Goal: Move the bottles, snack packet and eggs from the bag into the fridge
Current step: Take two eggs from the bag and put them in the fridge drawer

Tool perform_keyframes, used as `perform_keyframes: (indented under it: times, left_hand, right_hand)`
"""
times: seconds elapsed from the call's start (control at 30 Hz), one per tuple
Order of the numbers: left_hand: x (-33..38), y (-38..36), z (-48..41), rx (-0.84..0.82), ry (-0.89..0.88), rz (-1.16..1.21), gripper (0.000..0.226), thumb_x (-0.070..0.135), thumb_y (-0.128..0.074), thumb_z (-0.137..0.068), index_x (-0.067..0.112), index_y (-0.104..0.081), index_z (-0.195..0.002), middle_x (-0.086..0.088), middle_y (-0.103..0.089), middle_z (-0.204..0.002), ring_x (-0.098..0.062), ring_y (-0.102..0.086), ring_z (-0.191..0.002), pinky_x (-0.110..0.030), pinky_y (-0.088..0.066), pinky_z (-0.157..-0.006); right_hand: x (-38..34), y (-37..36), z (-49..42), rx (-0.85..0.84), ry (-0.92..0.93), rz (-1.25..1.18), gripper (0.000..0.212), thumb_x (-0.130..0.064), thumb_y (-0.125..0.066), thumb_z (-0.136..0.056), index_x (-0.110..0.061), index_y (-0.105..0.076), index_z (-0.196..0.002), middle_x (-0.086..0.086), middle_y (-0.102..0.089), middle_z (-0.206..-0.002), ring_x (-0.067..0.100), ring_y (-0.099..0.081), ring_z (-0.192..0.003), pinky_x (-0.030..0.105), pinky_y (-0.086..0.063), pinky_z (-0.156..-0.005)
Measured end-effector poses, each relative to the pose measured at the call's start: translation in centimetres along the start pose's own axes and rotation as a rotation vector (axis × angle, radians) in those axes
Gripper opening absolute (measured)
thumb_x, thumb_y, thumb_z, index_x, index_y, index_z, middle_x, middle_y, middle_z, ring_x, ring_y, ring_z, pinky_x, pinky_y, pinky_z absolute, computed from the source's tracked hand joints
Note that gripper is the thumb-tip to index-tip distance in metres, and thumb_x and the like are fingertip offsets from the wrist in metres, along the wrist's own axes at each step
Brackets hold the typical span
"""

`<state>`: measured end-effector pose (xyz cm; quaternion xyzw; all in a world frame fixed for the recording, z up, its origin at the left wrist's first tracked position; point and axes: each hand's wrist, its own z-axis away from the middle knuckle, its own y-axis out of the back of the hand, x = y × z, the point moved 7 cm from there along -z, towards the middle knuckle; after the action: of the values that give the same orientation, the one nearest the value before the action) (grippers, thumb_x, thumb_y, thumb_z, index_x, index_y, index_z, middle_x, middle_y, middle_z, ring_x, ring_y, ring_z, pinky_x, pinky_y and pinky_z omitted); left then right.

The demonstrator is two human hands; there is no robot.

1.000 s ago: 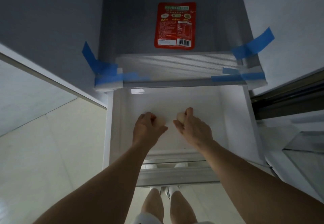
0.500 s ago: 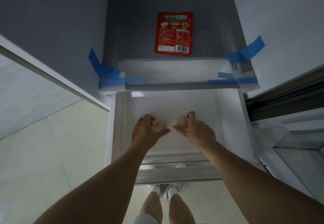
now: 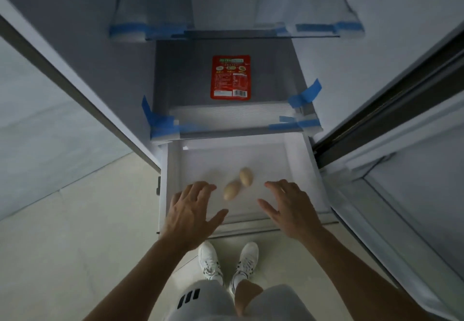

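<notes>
The fridge (image 3: 351,74) is standing open, its white drawer (image 3: 296,165) pulled out at the bottom. A shelf (image 3: 180,89) with blue tape (image 3: 305,93) at its corners is sitting just above the drawer, and the red packet (image 3: 231,77) is lying flat on it. The left hand (image 3: 190,212) and right hand (image 3: 292,210) are hovering over the drawer's front, palms down, fingers spread and holding nothing. Between them, two eggs (image 3: 238,182) are lying on the drawer floor, touching or nearly so, clear of both hands.
</notes>
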<state>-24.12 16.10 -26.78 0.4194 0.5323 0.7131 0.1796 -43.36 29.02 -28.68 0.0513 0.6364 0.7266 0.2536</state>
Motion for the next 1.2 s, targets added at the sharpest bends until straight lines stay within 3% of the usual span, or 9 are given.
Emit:
perform_keyframes:
  times: [0.13, 0.3, 0.43, 0.67, 0.87, 1.2]
  left_hand:
    - [1.0, -0.8, 1.8, -0.05, -0.08, -0.098, 0.078, 0.079, -0.041, -0.085, 0.022, -0.052, -0.137, -0.002, -0.057, -0.141, -0.025, -0.056, -0.127, -0.047, -0.041, -0.107]
    - [1.3, -1.9, 3.5, -0.098, -0.033, -0.193, 0.09, 0.085, -0.035, -0.081, 0.022, -0.046, -0.145, -0.004, -0.053, -0.149, -0.027, -0.049, -0.138, -0.054, -0.033, -0.113]
    - [0.7, -3.0, 4.7, -0.133, 0.043, -0.258, 0.092, 0.084, -0.025, -0.085, 0.023, -0.034, -0.153, -0.004, -0.041, -0.157, -0.026, -0.038, -0.146, -0.058, -0.023, -0.118]
    - [0.3, -3.6, 5.0, -0.093, 0.094, -0.329, 0.092, 0.085, -0.018, -0.085, 0.03, -0.014, -0.159, -0.003, -0.022, -0.166, -0.026, -0.02, -0.153, -0.057, -0.013, -0.123]
    - [-0.3, -3.8, 4.5, -0.114, 0.079, -0.331, 0.096, 0.089, -0.017, -0.083, 0.033, -0.007, -0.159, -0.002, -0.01, -0.167, -0.026, -0.015, -0.154, -0.057, -0.015, -0.122]
    - [-0.6, -4.3, 3.8, -0.105, -0.026, -0.37, 0.094, 0.085, -0.027, -0.086, 0.027, -0.02, -0.159, -0.006, -0.019, -0.166, -0.031, -0.021, -0.151, -0.063, -0.029, -0.115]
  right_hand:
    - [-1.1, 0.5, 2.4, 0.001, 0.038, -0.031, 0.072, -0.071, -0.033, -0.092, -0.02, -0.057, -0.137, 0.004, -0.062, -0.131, 0.025, -0.057, -0.119, 0.042, -0.05, -0.094]
    - [-1.7, -0.3, 4.7, -0.097, 0.083, 0.058, 0.081, -0.082, -0.027, -0.088, -0.026, -0.054, -0.141, 0.001, -0.058, -0.14, 0.024, -0.051, -0.131, 0.048, -0.041, -0.109]
    - [-1.2, -1.1, 5.8, -0.139, 0.106, 0.142, 0.083, -0.082, -0.024, -0.088, -0.026, -0.051, -0.144, 0.002, -0.056, -0.145, 0.028, -0.047, -0.139, 0.058, -0.034, -0.113]
    - [0.8, -1.4, 6.3, -0.078, 0.019, 0.209, 0.081, -0.077, -0.021, -0.093, -0.025, -0.043, -0.15, 0.005, -0.049, -0.152, 0.03, -0.042, -0.143, 0.062, -0.026, -0.116]
    - [1.1, -1.9, 5.6, -0.049, 0.062, 0.264, 0.083, -0.079, -0.029, -0.089, -0.029, -0.032, -0.156, 0.004, -0.031, -0.163, 0.033, -0.029, -0.15, 0.062, -0.022, -0.118]
    - [1.3, -2.1, 5.3, 0.131, 0.108, 0.388, 0.085, -0.078, -0.025, -0.092, -0.027, -0.024, -0.159, 0.007, -0.022, -0.166, 0.034, -0.023, -0.152, 0.064, -0.021, -0.118]
